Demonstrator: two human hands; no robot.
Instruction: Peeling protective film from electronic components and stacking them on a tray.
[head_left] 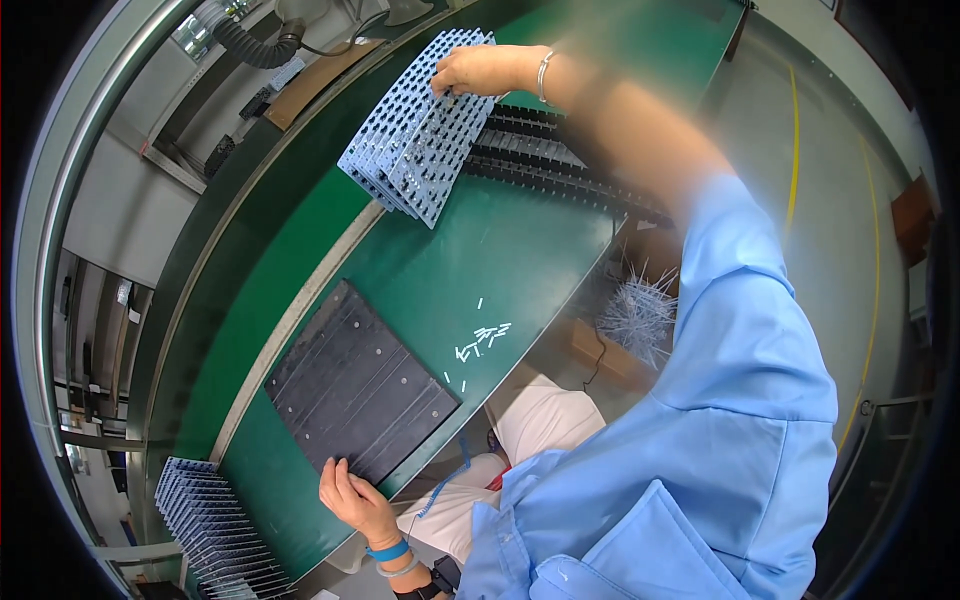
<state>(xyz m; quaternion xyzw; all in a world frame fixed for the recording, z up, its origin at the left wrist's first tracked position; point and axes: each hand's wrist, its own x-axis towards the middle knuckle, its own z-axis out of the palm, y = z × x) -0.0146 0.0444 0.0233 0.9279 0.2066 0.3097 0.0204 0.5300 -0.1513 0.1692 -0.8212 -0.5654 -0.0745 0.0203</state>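
My right hand (pixel 485 70) reaches to the far end of the bench, its fingers curled on the top of a light blue perforated panel (pixel 440 160) dotted with black parts. Several similar panels lean behind it in a tilted stack. My left hand (pixel 352 500) rests with its fingers stretched out on the near corner of a flat black board (pixel 360 385), holding nothing. The board lies on the green bench top and has a few small round studs and long scratches. Small white sticks (pixel 484 335) are scattered to the right of the board.
Black slotted rails (pixel 530 150) stand on the bench beside the panel stack. More blue panels stand in a row (pixel 215 520) at the lower left. A pale strip (pixel 300 320) separates the bench from a green belt. Right of the bench sits a cardboard box (pixel 600 345) near a heap of white strips (pixel 640 315).
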